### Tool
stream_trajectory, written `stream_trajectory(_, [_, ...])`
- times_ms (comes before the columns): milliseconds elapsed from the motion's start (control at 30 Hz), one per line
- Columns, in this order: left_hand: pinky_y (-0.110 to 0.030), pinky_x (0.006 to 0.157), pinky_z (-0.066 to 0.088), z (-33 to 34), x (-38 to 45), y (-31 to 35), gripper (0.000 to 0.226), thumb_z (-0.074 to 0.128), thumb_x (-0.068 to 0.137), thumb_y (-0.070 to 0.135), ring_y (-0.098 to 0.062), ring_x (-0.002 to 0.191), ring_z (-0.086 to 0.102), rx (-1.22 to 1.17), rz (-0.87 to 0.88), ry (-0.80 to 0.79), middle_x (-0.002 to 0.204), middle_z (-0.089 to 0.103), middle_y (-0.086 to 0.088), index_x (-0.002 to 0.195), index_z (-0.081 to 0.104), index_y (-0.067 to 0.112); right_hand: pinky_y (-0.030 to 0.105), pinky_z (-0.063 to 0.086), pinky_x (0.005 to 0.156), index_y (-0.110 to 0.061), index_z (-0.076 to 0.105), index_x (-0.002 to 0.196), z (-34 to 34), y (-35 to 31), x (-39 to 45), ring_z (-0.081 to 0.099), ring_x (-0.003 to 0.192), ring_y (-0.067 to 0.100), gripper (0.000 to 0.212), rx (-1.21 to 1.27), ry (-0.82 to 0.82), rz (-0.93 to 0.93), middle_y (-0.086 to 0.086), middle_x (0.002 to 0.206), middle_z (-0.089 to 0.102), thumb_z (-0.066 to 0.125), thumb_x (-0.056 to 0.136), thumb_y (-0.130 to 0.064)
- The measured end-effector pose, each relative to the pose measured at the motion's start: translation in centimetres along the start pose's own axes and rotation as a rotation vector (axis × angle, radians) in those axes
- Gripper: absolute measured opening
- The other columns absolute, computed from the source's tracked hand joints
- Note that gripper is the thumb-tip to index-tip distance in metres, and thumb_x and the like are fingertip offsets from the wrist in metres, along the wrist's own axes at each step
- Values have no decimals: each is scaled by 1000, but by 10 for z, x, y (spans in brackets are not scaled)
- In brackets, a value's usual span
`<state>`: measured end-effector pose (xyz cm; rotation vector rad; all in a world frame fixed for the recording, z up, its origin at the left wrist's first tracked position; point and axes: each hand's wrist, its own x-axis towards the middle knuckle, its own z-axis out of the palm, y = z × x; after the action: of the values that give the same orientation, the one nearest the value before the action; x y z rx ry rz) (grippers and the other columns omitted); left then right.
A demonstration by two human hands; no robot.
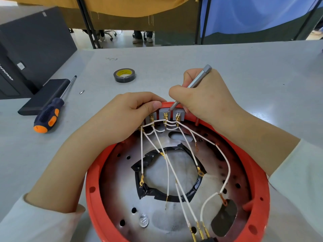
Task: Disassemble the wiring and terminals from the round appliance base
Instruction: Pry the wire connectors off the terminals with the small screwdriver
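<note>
The round red appliance base (90, 175) lies open side up in front of me, its metal plate crossed by several white wires (174, 173) with gold ring and spade terminals. At its far rim sits a row of grey terminal blocks (163, 114) with gold connectors. My left hand (122, 117) grips the far rim beside the blocks, thumb on top. My right hand (204, 96) holds a slim grey metal driver (197, 81) like a pen, its tip on the gold connector of the third block.
A blue and orange screwdriver (50, 114) lies at the left across a black flat box (43, 96). A roll of black tape (124, 75) and a small loose bit (81, 92) lie on the grey table beyond. A dark case (26, 49) stands far left.
</note>
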<state>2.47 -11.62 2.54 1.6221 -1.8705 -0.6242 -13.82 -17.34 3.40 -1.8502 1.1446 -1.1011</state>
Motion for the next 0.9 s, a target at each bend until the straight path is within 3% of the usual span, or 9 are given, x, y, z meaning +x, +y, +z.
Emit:
stream_trajectory(167, [-8, 77, 42, -1, 0, 0, 22, 46, 95, 35, 8, 89, 58, -8, 11, -2, 91, 67, 28, 99, 64, 47, 24, 34, 44, -12, 40, 55, 0, -1, -1, 38, 44, 12, 28, -13, -8, 0, 10, 50, 42, 62, 72, -9])
stream_trajectory(267, [-16, 84, 43, -1, 0, 0, 22, 46, 96, 35, 3, 92, 59, 7, 6, 3, 95, 69, 20, 103, 64, 45, 24, 33, 44, -11, 42, 56, 0, -2, -1, 36, 43, 12, 26, -13, -18, -1, 12, 52, 43, 62, 72, -9])
stream_trajectory(533, [-11, 84, 41, -1, 0, -1, 22, 47, 96, 34, 7, 93, 58, -1, 10, 4, 96, 68, 24, 101, 64, 46, 23, 34, 43, -13, 41, 52, 0, 0, 0, 38, 42, 11, 30, -19, 4, -3, 4, 47, 41, 63, 71, -9])
stream_trajectory(700, [-15, 73, 45, 0, 0, -1, 22, 46, 95, 35, 8, 82, 57, -8, 1, 7, 87, 67, 25, 102, 65, 44, 22, 35, 45, -13, 39, 51, 1, 1, 1, 38, 44, 13, 31, -10, -7, 0, 5, 45, 40, 62, 71, -8])
stream_trajectory(767, [-11, 69, 43, 0, 1, -1, 22, 46, 96, 35, 9, 76, 56, -1, 7, 8, 83, 66, 27, 101, 65, 44, 21, 34, 44, -14, 39, 50, 1, 1, 2, 39, 44, 13, 32, -16, -17, 3, 4, 44, 40, 62, 71, -8])
stream_trajectory(900, [-17, 71, 44, 0, 1, 0, 22, 46, 96, 35, 8, 80, 57, -23, -4, 1, 86, 67, 25, 102, 66, 43, 17, 33, 40, -16, 38, 48, 0, 2, 3, 37, 38, 9, 34, 5, -33, 13, -3, 38, 38, 62, 69, -8])
